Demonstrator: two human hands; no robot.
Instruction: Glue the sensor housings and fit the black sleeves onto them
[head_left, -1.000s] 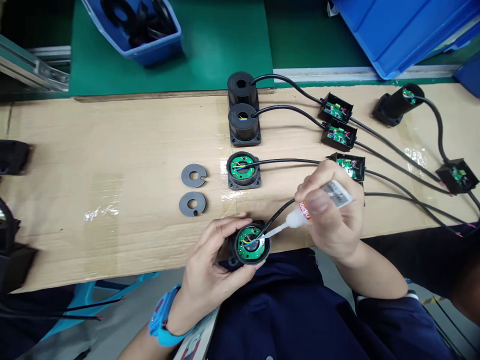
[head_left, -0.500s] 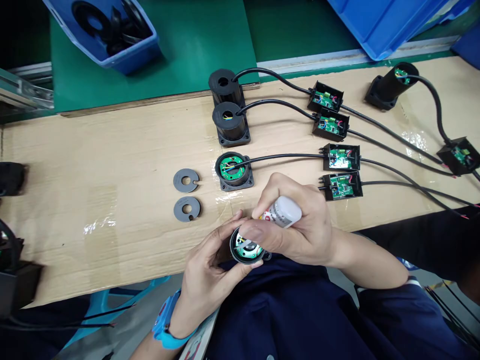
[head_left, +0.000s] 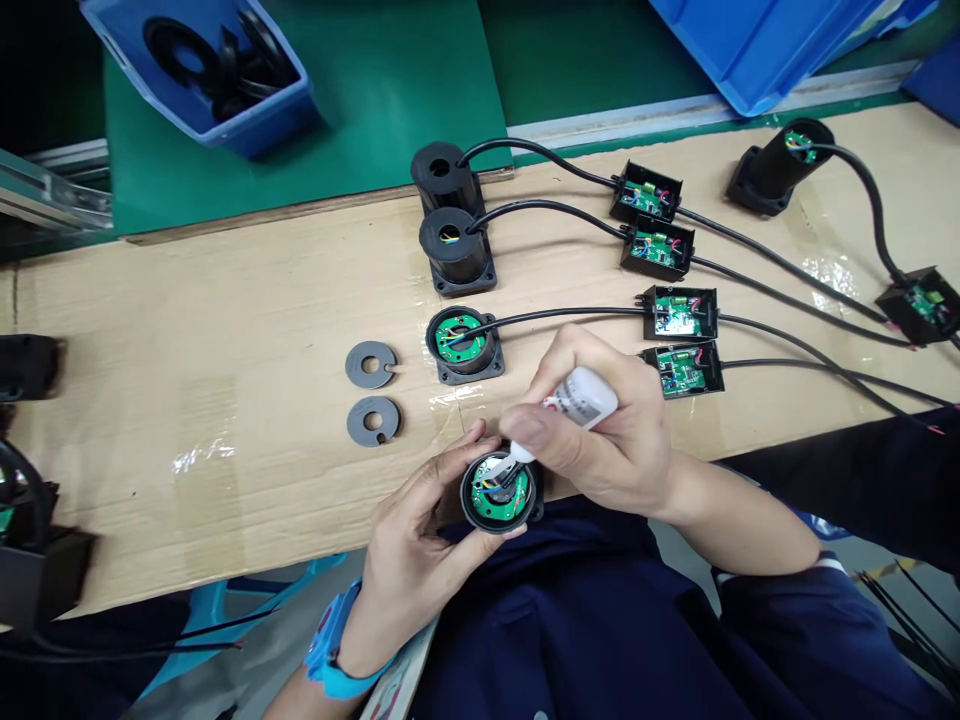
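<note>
My left hand point(head_left: 427, 535) is wrapped round a black round housing point(head_left: 498, 492) at the table's front edge, its open top facing up. Inside it a green circuit board point(head_left: 493, 508) with thin coloured wires shows. My right hand point(head_left: 600, 430) grips a small white glue bottle point(head_left: 589, 395), tilted with its nozzle point(head_left: 514, 458) at the housing's upper rim. Just behind stands another open housing point(head_left: 465, 343) with a cable running out of it. Two grey slotted discs point(head_left: 371, 364) lie to its left on the cardboard.
Two housings with discs on top point(head_left: 452, 243) stand farther back. Cables link to small black boxes with circuit boards point(head_left: 681, 313) on the right. A blue bin of black rings point(head_left: 255, 115) sits back left; another housing point(head_left: 784, 165) leans at the right.
The glue bottle has moved up and right, from over the middle of the housing to its upper rim, uncovering more of the board. My left hand keeps its hold.
</note>
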